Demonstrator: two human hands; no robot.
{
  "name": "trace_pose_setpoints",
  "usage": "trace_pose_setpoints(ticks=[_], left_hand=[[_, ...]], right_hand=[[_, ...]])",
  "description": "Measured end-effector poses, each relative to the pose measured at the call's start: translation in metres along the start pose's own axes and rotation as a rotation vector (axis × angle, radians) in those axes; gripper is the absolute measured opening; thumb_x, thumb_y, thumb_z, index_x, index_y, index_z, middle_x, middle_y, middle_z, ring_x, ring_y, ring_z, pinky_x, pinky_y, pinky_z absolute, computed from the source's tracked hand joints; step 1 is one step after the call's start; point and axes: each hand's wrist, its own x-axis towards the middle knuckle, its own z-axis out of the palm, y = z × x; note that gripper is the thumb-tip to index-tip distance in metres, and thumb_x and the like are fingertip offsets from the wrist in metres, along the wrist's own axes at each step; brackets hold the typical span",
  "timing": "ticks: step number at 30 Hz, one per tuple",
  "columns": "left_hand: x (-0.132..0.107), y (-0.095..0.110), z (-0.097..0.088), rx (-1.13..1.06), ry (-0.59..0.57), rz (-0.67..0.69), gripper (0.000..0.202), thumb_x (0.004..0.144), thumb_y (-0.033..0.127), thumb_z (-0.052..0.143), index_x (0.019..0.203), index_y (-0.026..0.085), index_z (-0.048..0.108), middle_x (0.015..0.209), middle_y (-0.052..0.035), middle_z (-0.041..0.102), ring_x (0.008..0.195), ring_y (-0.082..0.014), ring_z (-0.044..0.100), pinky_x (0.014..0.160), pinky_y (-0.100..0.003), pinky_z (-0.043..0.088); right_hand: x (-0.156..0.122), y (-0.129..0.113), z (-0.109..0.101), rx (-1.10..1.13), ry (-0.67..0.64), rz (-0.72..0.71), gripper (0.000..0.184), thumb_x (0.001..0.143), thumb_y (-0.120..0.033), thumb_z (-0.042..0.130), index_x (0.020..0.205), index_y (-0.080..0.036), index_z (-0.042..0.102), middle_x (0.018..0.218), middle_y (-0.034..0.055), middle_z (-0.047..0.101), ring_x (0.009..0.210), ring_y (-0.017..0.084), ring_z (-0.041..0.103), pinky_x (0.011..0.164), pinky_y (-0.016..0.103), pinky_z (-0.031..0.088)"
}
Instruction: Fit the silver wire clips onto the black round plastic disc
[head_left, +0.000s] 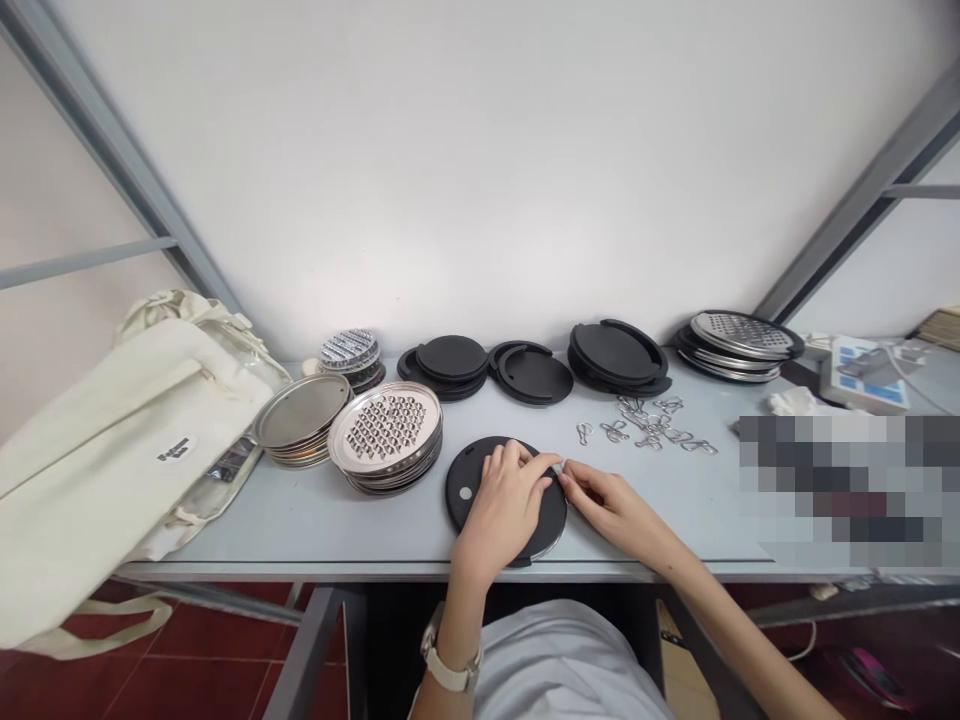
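Observation:
A round black plate (466, 478) with a small pale dot and a slot lies near the table's front edge, and a shiny rim shows at its lower right. My left hand (508, 500) rests on top and holds it, fingers bent, index finger reaching to the right edge. At that edge my right hand (606, 505) is closed in a pinch, its fingertips meeting the left ones; whatever is between them is too small to make out. Several wire clips (654, 425) lie loose beyond my right hand. Left of the plate stands a stack of metal grater discs (386, 430).
Plain metal discs (300, 412) and small grater discs (349, 348) are stacked at left. Black round pieces (451, 358), black holders (619, 352) and more grater discs (742, 333) line the wall. A cream bag (150, 430) hangs over the left edge; a box (866, 375) stands right.

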Motion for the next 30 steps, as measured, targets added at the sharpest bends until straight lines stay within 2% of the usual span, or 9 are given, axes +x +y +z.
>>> trace_pose_setpoints(ticks=[11,30], left_hand=[[0.0008,-0.0006,0.0003,-0.015,-0.017,-0.001,0.036,0.097,0.019,0.041,0.128,0.036,0.052,0.103,-0.0032,0.047,0.097,-0.0207,0.046,0.089,-0.038,0.041],[0.0011,-0.0008,0.0002,-0.008,-0.018,0.002,0.031,0.097,0.020,0.042,0.123,0.031,0.054,0.103,-0.0034,0.048,0.097,-0.0203,0.047,0.090,-0.038,0.041]], right_hand=[[-0.0012,0.0033,0.0014,-0.018,-0.001,0.019,0.033,0.097,-0.041,0.035,0.071,-0.021,0.039,0.061,-0.0049,0.036,0.057,0.013,0.034,0.054,0.025,0.029],[-0.0008,0.0042,0.0019,0.032,0.028,0.047,0.035,0.097,-0.041,0.037,0.069,-0.021,0.035,0.061,-0.0058,0.031,0.058,0.012,0.030,0.054,0.024,0.026]])
